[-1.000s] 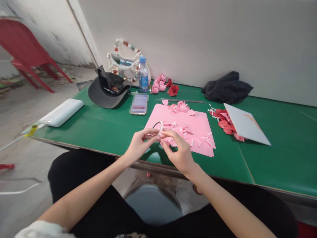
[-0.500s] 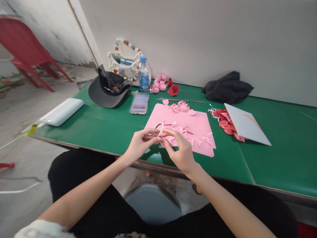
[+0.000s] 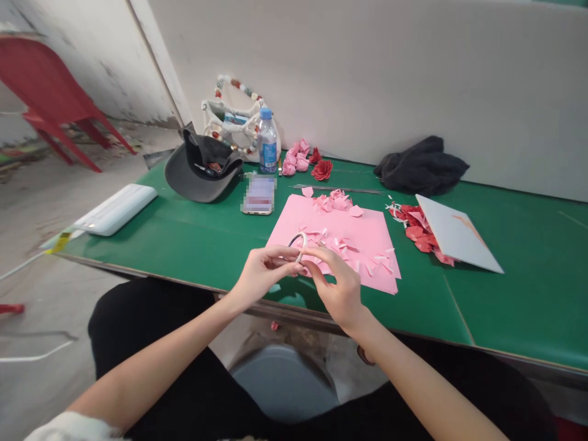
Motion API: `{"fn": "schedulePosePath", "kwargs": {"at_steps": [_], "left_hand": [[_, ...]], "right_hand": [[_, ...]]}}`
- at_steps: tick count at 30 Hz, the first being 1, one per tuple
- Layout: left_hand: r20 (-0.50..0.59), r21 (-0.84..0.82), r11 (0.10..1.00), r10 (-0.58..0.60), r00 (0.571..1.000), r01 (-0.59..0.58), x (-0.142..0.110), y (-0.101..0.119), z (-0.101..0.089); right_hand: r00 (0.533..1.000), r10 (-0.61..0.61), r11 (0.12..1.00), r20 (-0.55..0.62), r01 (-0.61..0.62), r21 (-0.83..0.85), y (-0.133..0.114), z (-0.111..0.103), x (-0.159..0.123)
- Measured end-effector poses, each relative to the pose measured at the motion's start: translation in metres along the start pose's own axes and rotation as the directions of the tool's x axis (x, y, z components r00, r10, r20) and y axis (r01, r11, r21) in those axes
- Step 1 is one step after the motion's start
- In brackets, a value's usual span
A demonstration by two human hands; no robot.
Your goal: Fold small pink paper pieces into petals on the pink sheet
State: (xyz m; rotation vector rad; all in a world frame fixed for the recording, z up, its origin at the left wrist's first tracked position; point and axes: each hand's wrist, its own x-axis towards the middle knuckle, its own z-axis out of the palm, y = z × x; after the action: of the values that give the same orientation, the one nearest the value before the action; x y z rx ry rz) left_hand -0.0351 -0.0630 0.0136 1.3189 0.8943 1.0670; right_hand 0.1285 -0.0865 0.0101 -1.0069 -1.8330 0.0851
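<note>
Above the near edge of the pink paper [image 3: 287, 229], my left hand [image 3: 261, 274] is closed on a narrow roll of white tape [image 3: 303, 237], which stands up between my hands. My right hand [image 3: 339, 283] touches the roll's right side, thumb and forefinger bent close together. Whatever lies between these right fingertips is too small to make out. Just beyond them, cut pink paper pieces [image 3: 342, 245], several bearing white strips, are scattered over the paper. Further back on the sheet sits a pile of folded pink petals [image 3: 337, 199].
Behind the paper are thin wires [image 3: 340, 189], pink paper roses [image 3: 296, 158] and red ones [image 3: 321, 169]. A phone [image 3: 258, 195], bottle [image 3: 267, 142], cap [image 3: 202, 168] and beaded bag [image 3: 234, 122] stand left. Right are red petals [image 3: 418, 229], a white board [image 3: 459, 236] and black cloth [image 3: 422, 164].
The tape roll has tipped slightly to the right between my fingers. My hands have shifted only a little, and the view has tilted slightly.
</note>
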Motion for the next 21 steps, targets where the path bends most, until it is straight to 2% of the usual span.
{"fn": "schedulePosePath", "kwargs": {"at_steps": [5,12,21], "left_hand": [[0.019,-0.046,0.999,-0.01,1.0,0.011,-0.0006,0.0003,0.0],[0.038,-0.059,0.998,-0.022,0.999,0.024,-0.0008,0.004,0.0007],[0.025,-0.072,0.997,-0.021,0.999,0.023,-0.0019,-0.0041,0.002]], "right_hand": [[0.999,-0.042,0.999,-0.031,0.043,0.022,-0.0007,0.0,-0.0001],[0.996,0.066,0.996,-0.058,-0.062,0.062,-0.0034,-0.0015,0.003],[0.996,0.063,0.995,-0.065,-0.058,0.077,-0.0031,0.0017,0.0011]]}}
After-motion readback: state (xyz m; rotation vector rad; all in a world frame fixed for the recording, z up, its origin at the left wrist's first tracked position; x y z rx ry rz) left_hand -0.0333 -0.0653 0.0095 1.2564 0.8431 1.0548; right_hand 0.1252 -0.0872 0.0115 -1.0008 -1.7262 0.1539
